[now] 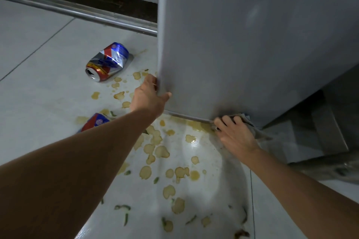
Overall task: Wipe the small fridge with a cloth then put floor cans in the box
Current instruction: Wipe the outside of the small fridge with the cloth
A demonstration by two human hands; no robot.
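Wiping fridge (242,44) base, cloth (250,126), unreadable crushed can (107,62)

Dim light; glare on wet floor (194,142); wide-angle edge distortion.

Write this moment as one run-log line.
phase: wiping | left hand: grips grey fridge edge | right hand: presses grey cloth | crushed cans: on floor

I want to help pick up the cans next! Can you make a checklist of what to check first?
1. Cloth gripped by right hand at fridge bottom edge: ok.
2. Left hand steadying fridge corner: ok.
3. Hands free for cans: not ok.
4. Crushed can in plain sight: ok.
5. Second can partly behind left arm: cannot tell its state.
6. Box in view: not ok.
7. Floor dry: not ok, yellow spills.
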